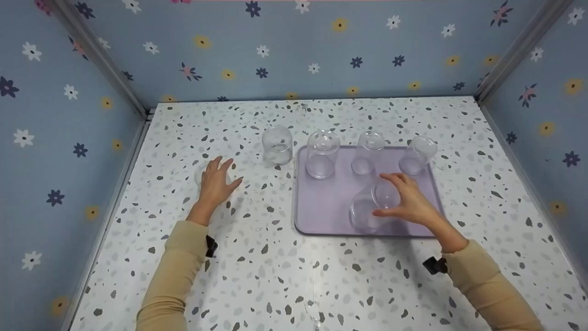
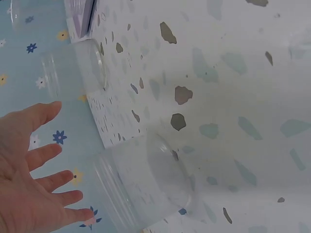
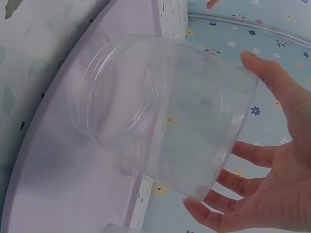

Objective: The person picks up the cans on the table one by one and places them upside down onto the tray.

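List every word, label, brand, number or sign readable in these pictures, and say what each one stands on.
None: no text shows on the clear jar in the right hand, the other clear jars, the purple tray or the speckled tabletop.
The wall panels carry only printed flowers.

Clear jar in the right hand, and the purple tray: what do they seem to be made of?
Clear jar: glossy, transparent plastic or glass; the flowered wall shows through and thin highlights line its edges, but neither material is certain. Purple tray: probably plastic, perhaps coated metal; its even colour looks mostly matte.
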`<state>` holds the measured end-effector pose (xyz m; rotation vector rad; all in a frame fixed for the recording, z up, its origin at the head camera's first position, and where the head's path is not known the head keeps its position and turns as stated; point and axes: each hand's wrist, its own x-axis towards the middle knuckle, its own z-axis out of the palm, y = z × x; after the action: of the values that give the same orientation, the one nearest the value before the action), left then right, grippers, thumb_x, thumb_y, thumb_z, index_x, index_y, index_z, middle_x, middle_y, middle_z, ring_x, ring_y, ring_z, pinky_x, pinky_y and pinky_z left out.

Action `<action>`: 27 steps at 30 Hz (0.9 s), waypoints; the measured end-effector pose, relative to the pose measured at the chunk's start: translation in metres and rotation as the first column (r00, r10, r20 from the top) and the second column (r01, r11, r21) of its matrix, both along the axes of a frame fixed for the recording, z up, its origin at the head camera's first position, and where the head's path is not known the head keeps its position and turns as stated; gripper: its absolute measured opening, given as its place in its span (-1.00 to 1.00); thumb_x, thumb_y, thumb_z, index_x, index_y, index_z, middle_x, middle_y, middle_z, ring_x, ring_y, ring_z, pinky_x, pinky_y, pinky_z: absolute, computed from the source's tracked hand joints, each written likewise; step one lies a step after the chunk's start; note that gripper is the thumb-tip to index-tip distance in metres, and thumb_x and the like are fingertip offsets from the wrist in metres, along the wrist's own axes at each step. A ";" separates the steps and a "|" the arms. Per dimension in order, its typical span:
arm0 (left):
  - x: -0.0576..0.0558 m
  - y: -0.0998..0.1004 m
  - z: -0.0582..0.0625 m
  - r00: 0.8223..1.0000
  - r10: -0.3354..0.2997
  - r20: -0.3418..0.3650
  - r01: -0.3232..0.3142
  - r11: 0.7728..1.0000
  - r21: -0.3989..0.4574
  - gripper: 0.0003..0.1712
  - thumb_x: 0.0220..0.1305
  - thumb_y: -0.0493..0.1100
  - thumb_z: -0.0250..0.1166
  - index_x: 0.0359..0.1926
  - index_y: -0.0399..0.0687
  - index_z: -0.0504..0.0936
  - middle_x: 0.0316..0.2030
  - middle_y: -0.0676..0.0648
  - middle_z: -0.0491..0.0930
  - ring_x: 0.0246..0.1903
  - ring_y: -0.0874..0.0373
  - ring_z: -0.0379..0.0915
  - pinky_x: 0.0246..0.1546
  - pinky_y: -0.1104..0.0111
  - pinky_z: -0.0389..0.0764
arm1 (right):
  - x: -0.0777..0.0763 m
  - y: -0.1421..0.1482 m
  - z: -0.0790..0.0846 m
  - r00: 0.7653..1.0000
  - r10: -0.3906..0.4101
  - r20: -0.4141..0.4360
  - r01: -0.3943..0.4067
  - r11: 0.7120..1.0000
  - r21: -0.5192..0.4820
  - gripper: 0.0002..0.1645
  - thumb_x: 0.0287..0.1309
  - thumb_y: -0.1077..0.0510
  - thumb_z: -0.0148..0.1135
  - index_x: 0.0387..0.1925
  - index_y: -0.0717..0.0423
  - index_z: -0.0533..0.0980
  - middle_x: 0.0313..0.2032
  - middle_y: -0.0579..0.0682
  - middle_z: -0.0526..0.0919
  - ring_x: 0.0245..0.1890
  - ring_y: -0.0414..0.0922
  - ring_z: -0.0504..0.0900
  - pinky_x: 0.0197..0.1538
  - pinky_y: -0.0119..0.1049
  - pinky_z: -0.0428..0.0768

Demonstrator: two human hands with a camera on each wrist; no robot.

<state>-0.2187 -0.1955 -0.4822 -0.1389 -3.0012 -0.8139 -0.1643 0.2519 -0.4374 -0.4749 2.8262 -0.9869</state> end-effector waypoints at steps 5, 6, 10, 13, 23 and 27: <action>-0.002 -0.006 -0.003 0.998 0.019 0.066 -0.017 0.999 -0.030 -0.29 0.12 -0.04 0.23 0.24 -0.23 0.22 0.26 -0.34 -0.04 0.24 -0.28 -0.22 0.11 -0.20 -0.12 | 0.000 0.009 0.002 1.000 -0.008 0.005 0.008 0.999 0.038 0.12 -0.43 -0.09 0.50 0.21 0.21 0.20 0.12 0.32 0.18 0.11 0.27 0.11 0.03 0.24 0.20; -0.003 -0.007 -0.004 0.997 0.021 0.076 -0.019 0.999 -0.036 -0.28 0.12 -0.03 0.23 0.24 -0.21 0.22 0.26 -0.33 -0.05 0.24 -0.29 -0.24 0.10 -0.22 -0.13 | 0.000 0.011 0.002 1.000 -0.010 0.002 0.010 0.999 0.047 0.11 -0.43 -0.08 0.50 0.21 0.22 0.20 0.11 0.34 0.18 0.11 0.29 0.11 0.03 0.24 0.21; -0.005 -0.011 -0.006 0.993 0.033 0.114 -0.027 0.998 -0.054 -0.26 0.12 0.01 0.22 0.27 -0.15 0.20 0.28 -0.32 -0.10 0.24 -0.33 -0.30 0.09 -0.24 -0.17 | -0.001 0.018 0.004 1.000 -0.009 -0.010 0.009 0.997 0.075 0.11 -0.42 -0.05 0.51 0.20 0.27 0.19 0.12 0.39 0.16 0.08 0.32 0.13 0.02 0.26 0.19; -0.006 -0.012 -0.006 0.989 0.045 0.138 -0.037 0.997 -0.063 -0.24 0.11 0.02 0.23 0.28 -0.14 0.18 0.29 -0.32 -0.15 0.23 -0.37 -0.35 0.09 -0.24 -0.19 | -0.001 0.024 0.006 1.000 -0.007 -0.019 0.009 0.995 0.098 0.12 -0.42 -0.06 0.50 0.19 0.29 0.18 0.12 0.39 0.17 0.08 0.33 0.15 0.03 0.27 0.17; -0.011 -0.017 -0.003 0.977 0.083 0.196 -0.057 0.989 -0.135 -0.21 0.11 0.05 0.22 0.29 -0.13 0.14 0.31 -0.31 -0.23 0.21 -0.42 -0.47 0.02 -0.32 -0.27 | -0.002 0.038 0.011 1.000 -0.023 -0.001 0.023 0.988 0.155 0.12 -0.39 -0.12 0.48 0.20 0.28 0.18 0.09 0.34 0.19 -0.02 0.30 0.17 -0.08 0.22 0.26; -0.012 -0.019 -0.002 0.973 0.084 0.213 -0.054 0.988 -0.142 -0.18 0.12 0.05 0.22 0.31 -0.15 0.10 0.31 -0.33 -0.24 0.21 -0.42 -0.48 0.01 -0.33 -0.26 | -0.002 0.043 0.014 0.999 -0.040 0.018 0.036 0.986 0.165 0.13 -0.39 -0.11 0.48 0.22 0.26 0.17 0.11 0.39 0.14 -0.01 0.32 0.15 -0.10 0.25 0.27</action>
<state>-0.2311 -0.2147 -0.4844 0.0564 -3.2461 -0.6590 -0.1659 0.2948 -0.4235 -0.3912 2.8759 -0.7502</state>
